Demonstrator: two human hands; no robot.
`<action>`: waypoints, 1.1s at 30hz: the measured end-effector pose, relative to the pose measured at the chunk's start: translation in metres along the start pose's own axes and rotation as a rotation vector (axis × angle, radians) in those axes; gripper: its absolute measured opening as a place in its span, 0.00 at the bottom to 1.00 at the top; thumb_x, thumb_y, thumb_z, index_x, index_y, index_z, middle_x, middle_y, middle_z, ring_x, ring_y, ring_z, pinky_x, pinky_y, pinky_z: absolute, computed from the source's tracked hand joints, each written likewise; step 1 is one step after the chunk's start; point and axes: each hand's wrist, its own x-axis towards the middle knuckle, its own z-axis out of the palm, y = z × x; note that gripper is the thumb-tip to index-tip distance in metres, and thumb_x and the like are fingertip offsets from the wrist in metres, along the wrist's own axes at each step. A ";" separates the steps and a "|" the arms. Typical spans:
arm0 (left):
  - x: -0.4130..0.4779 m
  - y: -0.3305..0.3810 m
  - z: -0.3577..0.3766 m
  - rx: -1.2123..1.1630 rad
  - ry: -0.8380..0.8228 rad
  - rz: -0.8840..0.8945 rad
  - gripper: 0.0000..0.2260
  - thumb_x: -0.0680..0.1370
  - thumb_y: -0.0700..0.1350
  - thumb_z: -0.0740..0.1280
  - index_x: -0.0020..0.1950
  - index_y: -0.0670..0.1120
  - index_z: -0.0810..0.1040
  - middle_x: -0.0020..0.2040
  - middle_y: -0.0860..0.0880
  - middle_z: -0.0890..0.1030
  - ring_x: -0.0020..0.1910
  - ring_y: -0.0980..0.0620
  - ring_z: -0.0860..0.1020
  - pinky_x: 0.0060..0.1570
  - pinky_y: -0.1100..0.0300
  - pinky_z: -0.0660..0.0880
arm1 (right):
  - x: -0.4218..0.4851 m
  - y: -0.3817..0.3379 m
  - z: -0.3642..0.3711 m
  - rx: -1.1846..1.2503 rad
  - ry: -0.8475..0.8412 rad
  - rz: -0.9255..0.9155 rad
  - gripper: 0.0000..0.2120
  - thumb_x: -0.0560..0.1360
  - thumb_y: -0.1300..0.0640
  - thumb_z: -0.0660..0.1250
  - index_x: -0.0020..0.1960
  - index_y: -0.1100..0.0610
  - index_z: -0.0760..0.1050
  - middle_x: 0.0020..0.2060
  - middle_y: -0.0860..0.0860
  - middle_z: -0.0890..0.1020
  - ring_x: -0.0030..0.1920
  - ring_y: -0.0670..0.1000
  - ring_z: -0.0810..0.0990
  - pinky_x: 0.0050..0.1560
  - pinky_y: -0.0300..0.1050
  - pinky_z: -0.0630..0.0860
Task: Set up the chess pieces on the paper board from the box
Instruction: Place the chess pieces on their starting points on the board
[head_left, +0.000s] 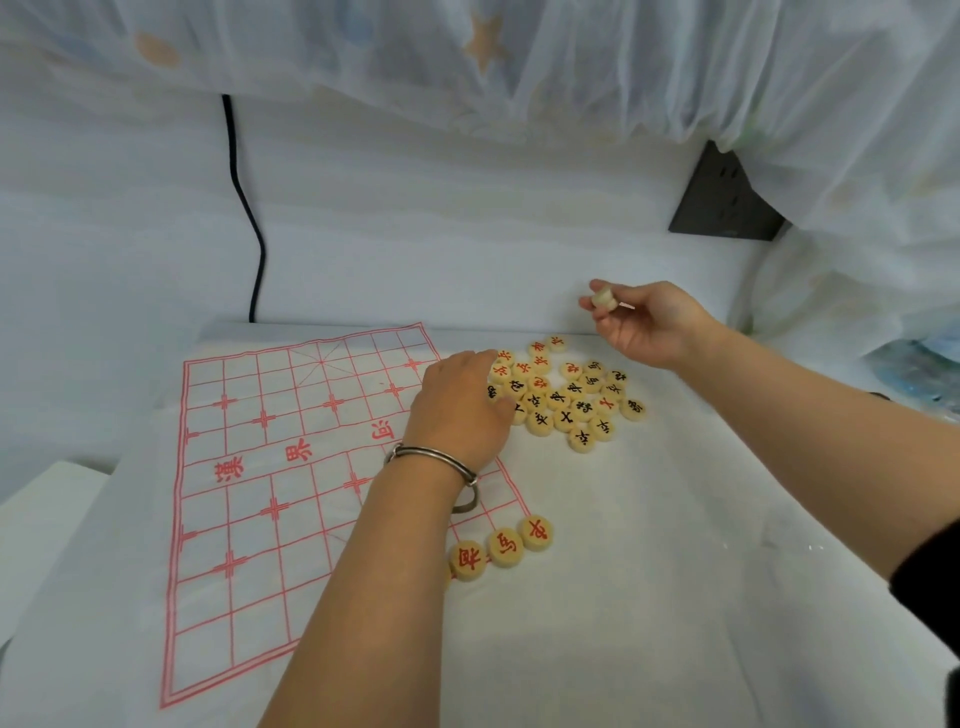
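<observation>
Lying on the white-covered desk (649, 597), one paper board (270, 467) shows a red grid and red characters. The chess pieces are pale round discs marked in red or black. Roughly two dozen form a loose pile (571, 395) just right of the board, and three red-marked pieces (505, 548) line up at its near right corner. The right grip (644, 327) pinches one raised piece (602, 299) above the pile. The left grip (462, 405) rests on the pile; I cannot tell whether it grasps anything.
</observation>
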 end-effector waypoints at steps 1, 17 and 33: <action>0.000 0.000 0.000 0.002 -0.002 0.002 0.23 0.80 0.47 0.60 0.74 0.48 0.61 0.73 0.49 0.64 0.73 0.48 0.59 0.70 0.52 0.60 | 0.001 0.001 -0.003 0.001 0.013 0.009 0.11 0.81 0.62 0.54 0.51 0.61 0.75 0.43 0.58 0.79 0.27 0.47 0.79 0.30 0.36 0.78; 0.007 -0.012 0.003 0.001 0.018 -0.028 0.24 0.79 0.49 0.61 0.74 0.48 0.61 0.73 0.49 0.66 0.73 0.48 0.61 0.70 0.52 0.62 | 0.034 0.033 0.054 -1.910 -0.017 -0.338 0.09 0.73 0.62 0.68 0.53 0.62 0.79 0.48 0.55 0.81 0.41 0.51 0.78 0.45 0.43 0.75; -0.001 -0.001 0.001 0.012 -0.001 0.011 0.23 0.80 0.47 0.60 0.74 0.48 0.61 0.73 0.49 0.65 0.73 0.48 0.60 0.70 0.53 0.61 | -0.039 0.013 0.008 -1.989 -0.107 -0.336 0.10 0.75 0.59 0.67 0.56 0.54 0.79 0.51 0.53 0.79 0.50 0.53 0.78 0.54 0.48 0.75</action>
